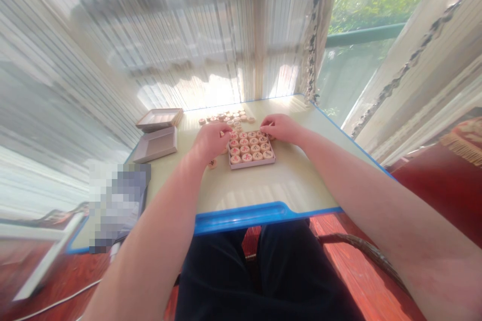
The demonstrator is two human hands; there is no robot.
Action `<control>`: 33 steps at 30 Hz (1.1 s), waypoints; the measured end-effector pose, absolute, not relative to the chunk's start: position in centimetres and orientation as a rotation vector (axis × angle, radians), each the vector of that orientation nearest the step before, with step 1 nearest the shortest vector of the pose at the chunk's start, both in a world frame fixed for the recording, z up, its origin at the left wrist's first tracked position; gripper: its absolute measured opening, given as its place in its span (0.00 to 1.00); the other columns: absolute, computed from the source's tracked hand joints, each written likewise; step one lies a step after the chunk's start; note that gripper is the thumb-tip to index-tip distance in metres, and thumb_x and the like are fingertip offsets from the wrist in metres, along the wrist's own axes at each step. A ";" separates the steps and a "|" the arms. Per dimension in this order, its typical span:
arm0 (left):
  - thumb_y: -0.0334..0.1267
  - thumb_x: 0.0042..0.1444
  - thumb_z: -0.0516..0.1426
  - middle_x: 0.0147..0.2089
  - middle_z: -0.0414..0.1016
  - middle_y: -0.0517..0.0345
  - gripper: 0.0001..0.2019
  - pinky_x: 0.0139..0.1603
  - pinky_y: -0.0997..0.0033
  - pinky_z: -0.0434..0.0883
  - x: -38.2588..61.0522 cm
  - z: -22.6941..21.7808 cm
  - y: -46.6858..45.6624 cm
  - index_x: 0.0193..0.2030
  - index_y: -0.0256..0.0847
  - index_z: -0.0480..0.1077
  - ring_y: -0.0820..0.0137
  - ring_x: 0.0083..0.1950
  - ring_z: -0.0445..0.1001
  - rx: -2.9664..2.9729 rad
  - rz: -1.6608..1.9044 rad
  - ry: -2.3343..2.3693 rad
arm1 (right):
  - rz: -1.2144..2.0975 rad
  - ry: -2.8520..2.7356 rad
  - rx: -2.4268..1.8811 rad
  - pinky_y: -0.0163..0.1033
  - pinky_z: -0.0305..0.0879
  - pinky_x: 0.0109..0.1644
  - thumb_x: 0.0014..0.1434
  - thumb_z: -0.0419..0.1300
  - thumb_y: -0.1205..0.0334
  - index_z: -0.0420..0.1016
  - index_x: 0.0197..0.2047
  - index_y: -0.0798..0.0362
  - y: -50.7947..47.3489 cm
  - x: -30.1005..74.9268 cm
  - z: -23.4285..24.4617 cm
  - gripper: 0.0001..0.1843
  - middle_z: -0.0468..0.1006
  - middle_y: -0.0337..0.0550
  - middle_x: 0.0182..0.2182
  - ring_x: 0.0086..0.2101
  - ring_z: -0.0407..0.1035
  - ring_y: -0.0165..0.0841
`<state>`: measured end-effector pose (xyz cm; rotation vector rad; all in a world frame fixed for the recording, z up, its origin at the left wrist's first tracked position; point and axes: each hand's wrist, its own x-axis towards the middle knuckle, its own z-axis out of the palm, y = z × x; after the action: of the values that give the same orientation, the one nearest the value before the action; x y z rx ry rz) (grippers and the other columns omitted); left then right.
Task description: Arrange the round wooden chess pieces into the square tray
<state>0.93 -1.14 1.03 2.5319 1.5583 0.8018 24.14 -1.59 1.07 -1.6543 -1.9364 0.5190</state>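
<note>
A shallow box (253,163) lies on the table, holding rows of round wooden xiangqi pieces (245,149) with red characters on the left and dark ones on the right. My left hand (211,139) is at the box's far left corner, fingers pinched together over the edge; what they grip is hidden. At the far right corner, my right hand (282,128) has its fingers bent closed against the pieces there, and I cannot make out what is between them. One loose piece (212,164) lies below my left hand, and others peek out beside both hands.
Several more loose pieces (221,117) are scattered behind the box. Farther left are an open empty box (157,144), a stack of lids or trays (159,118) and a blurred-out item (122,205). The pale table has a blue rim (241,216); sheer curtains (188,35) hang behind it.
</note>
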 end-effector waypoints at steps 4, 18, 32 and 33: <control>0.35 0.50 0.51 0.41 0.79 0.56 0.17 0.46 0.69 0.69 1.0 1.0 -1.1 0.42 0.41 0.77 0.66 0.40 0.74 2.540 0.803 1.568 | 0.489 -1.940 -1.666 0.33 0.63 0.36 0.51 0.58 0.61 0.77 0.35 0.55 -1.6 24.1 1.1 0.10 0.78 0.42 0.31 0.30 0.69 0.30; 0.35 0.51 0.52 0.41 0.79 0.58 0.16 0.48 0.70 0.70 1.4 1.3 -1.6 0.43 0.42 0.77 0.66 0.42 0.75 2.482 0.733 1.599 | 0.270 -2.015 -1.413 0.37 0.63 0.42 0.52 0.57 0.61 0.79 0.35 0.52 -1.3 23.5 0.3 0.10 0.74 0.43 0.37 0.34 0.67 0.31; 0.37 0.51 0.52 0.42 0.78 0.57 0.15 0.48 0.69 0.69 1.6 1.1 -1.3 0.41 0.42 0.77 0.65 0.43 0.74 2.556 0.705 1.555 | 0.177 -2.120 -1.449 0.44 0.56 0.53 0.51 0.59 0.60 0.82 0.34 0.47 -1.4 22.4 0.0 0.10 0.76 0.42 0.38 0.44 0.64 0.40; 0.37 0.51 0.52 0.42 0.79 0.57 0.15 0.48 0.69 0.69 1.5 1.0 -1.3 0.41 0.42 0.77 0.65 0.43 0.74 2.559 0.697 1.560 | 0.177 -2.122 -1.451 0.44 0.56 0.53 0.51 0.59 0.60 0.82 0.34 0.47 -1.4 22.3 0.1 0.10 0.76 0.42 0.37 0.44 0.64 0.40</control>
<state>1.54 -1.25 1.05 2.5591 1.5603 0.6972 22.34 -1.43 0.07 -1.4506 -2.1219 0.1766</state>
